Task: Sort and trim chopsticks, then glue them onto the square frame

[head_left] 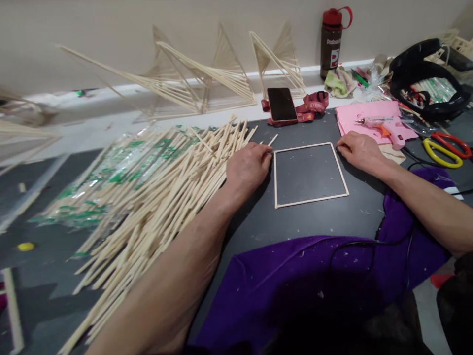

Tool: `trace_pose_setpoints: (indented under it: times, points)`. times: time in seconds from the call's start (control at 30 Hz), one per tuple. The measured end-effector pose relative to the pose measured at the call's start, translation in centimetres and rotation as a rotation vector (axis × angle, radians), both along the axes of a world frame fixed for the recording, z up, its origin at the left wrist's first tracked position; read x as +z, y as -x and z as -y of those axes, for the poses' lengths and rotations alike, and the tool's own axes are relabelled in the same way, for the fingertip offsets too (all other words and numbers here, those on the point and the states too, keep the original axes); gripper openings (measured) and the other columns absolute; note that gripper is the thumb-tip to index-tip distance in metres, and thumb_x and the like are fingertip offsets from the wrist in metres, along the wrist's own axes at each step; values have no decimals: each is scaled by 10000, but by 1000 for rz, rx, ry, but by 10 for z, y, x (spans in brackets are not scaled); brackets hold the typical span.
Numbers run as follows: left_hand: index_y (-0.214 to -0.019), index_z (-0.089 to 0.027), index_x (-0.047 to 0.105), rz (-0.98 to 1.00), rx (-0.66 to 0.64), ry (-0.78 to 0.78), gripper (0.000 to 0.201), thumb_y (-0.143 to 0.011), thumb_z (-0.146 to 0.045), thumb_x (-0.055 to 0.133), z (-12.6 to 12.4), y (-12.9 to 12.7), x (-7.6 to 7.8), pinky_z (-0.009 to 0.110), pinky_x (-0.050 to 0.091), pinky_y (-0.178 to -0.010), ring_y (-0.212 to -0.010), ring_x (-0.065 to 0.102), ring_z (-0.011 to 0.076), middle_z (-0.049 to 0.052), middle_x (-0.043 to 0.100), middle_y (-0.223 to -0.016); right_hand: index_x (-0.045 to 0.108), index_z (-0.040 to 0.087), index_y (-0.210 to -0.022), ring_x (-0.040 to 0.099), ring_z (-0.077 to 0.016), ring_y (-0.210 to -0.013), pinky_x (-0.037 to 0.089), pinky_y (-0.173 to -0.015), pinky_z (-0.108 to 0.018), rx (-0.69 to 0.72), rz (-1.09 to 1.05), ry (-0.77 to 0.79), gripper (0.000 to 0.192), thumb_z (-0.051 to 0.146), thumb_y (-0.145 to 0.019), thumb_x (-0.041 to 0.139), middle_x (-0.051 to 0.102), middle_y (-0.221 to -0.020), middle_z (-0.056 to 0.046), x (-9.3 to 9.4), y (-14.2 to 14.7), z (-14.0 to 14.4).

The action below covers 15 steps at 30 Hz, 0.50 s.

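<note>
The dark table [314, 222] carries everything. Biggest thing on it is the loose heap of wooden sticks [155, 197] at left, w/ torn green-printed plastic wrappers [111, 172] mixed under it, fanned out beside the left hand. Behind, along the wall, stand finished stick structures [207, 79], prob. parked there clear of the work spot. A purple cloth [295, 281] covers the near edge w/ a black cord across it. Centre: a square stick frame [309, 173] lying flat on the table, between both hands. Left hand [248, 165] lies palm down, fingers curled, tips at the frame's top-left corner, seemingly pinning that joint down; can't tell if it pinches a stick. Right hand [360, 150] is also palm down, fingers together, touching the top-right corner, apparently to keep the frame square. Farther right: pink sheet [369, 116] under a glue gun [384, 127], yellow & red scissors [445, 148], a phone [282, 104], a bottle [331, 42].
</note>
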<state>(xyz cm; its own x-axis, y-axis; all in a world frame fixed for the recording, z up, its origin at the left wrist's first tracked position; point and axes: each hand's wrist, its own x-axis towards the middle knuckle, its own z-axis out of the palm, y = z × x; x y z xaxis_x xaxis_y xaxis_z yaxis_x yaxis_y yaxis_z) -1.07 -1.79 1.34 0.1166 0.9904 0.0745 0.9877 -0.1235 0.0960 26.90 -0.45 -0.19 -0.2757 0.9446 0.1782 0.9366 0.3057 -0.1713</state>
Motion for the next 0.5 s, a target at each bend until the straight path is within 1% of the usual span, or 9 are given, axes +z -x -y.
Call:
trace_pose_setpoints:
  times: [0.13, 0.33, 0.4, 0.5]
  points:
    - [-1091, -254, 745, -23, 79, 61, 359, -918, -394, 464, 0, -2, 6, 411, 511, -836, -1027, 664, 309, 93, 750, -1057, 762, 156, -948, 631, -197, -836, 380, -705, -313, 4, -32, 45, 275, 262, -876, 518, 745, -946, -82, 6, -2, -3]
    - [-896, -250, 784, -53, 107, 179, 429, -857, -562, 492, -1, -3, 13, 433, 496, -754, -965, 673, 362, 118, 752, -872, 790, 132, -897, 583, -162, -690, 335, -639, -303, -34, 13, 254, 330, 395, -858, 593, 705, -760, -68, 27, 7, 3]
    - [-841, -254, 781, -56, 109, 231, 441, -820, -610, 521, -1, -4, 17, 427, 490, -748, -965, 671, 369, 120, 748, -851, 794, 129, -899, 583, -166, -687, 331, -627, -305, -41, 27, 273, 347, 419, -846, 611, 700, -746, -71, 30, 11, 7]
    - [-845, -260, 778, -74, 113, 288, 410, -783, -599, 557, 2, -8, 22, 418, 490, -763, -956, 673, 360, 116, 750, -874, 795, 141, -907, 611, -186, -739, 343, -633, -305, -70, 52, 262, 345, 431, -824, 628, 717, -791, -78, 29, 16, 10]
